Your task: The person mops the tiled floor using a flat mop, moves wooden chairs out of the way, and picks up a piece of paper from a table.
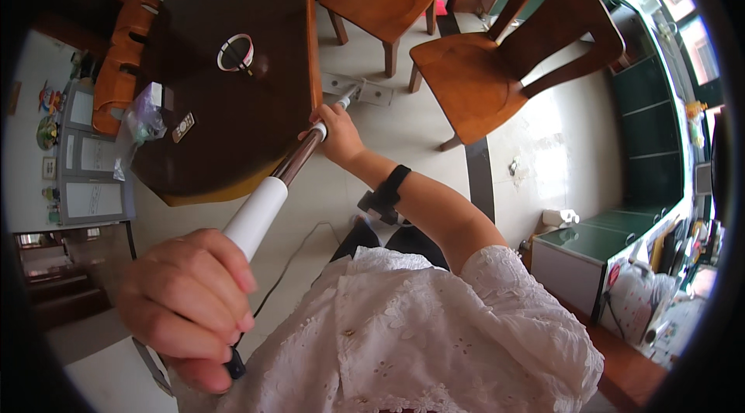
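A mop with a white and metallic pole (297, 156) slants from the lower left up to its flat mop head (372, 93). My left hand (189, 302) is closed around the white grip at the pole's near end. Farther along, my right hand (339, 135) grips the pole close to a white collar, beside the dark table's edge. The flat head rests on the pale tiled floor (364, 139), partly hidden behind the table edge and close to the chair legs. A black strap (387, 195) with a device circles my right forearm.
On the dark table (233, 128) are a bowl (251, 51) with chopsticks, a remote control (183, 127) and a clear plastic bag (145, 122). Two wooden chairs (384, 3) (471, 78) stand ahead and right. Green cabinets (649, 128) line the right side. A thin cable (285, 273) crosses the floor.
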The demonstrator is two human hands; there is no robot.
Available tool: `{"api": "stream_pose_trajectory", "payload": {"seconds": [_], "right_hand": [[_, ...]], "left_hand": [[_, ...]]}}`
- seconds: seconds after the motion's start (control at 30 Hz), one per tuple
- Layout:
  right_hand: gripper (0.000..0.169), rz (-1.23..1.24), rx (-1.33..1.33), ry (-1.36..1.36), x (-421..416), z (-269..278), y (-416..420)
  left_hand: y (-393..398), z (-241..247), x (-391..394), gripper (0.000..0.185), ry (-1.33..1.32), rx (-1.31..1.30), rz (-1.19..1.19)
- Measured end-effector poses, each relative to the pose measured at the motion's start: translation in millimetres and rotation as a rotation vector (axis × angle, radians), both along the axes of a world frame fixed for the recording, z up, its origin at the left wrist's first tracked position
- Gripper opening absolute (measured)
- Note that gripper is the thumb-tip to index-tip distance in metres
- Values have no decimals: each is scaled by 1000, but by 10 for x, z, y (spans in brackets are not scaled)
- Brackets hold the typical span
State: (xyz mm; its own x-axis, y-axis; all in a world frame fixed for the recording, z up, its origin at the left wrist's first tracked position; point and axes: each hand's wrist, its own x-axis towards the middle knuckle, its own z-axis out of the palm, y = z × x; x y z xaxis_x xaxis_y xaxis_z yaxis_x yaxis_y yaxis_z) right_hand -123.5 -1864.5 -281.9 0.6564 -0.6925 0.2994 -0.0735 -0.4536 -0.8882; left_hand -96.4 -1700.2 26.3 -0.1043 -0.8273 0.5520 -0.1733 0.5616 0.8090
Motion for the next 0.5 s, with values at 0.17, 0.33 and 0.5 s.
{"api": "stream_pose_trajectory", "payload": {"seconds": [0.17,0.33,0.5], "right_hand": [[33,111,132,55,340,-254,-708],[20,122,101,-59,738,-685,-1057],[17,289,289,114,801,-1143,-1457]], "left_hand": [[-597,-348,-81,33,-72,97,415],[-1256,-741,-359,46,-109,128,853],[-1887,-1115,-354,43,-365,371,885]]}}
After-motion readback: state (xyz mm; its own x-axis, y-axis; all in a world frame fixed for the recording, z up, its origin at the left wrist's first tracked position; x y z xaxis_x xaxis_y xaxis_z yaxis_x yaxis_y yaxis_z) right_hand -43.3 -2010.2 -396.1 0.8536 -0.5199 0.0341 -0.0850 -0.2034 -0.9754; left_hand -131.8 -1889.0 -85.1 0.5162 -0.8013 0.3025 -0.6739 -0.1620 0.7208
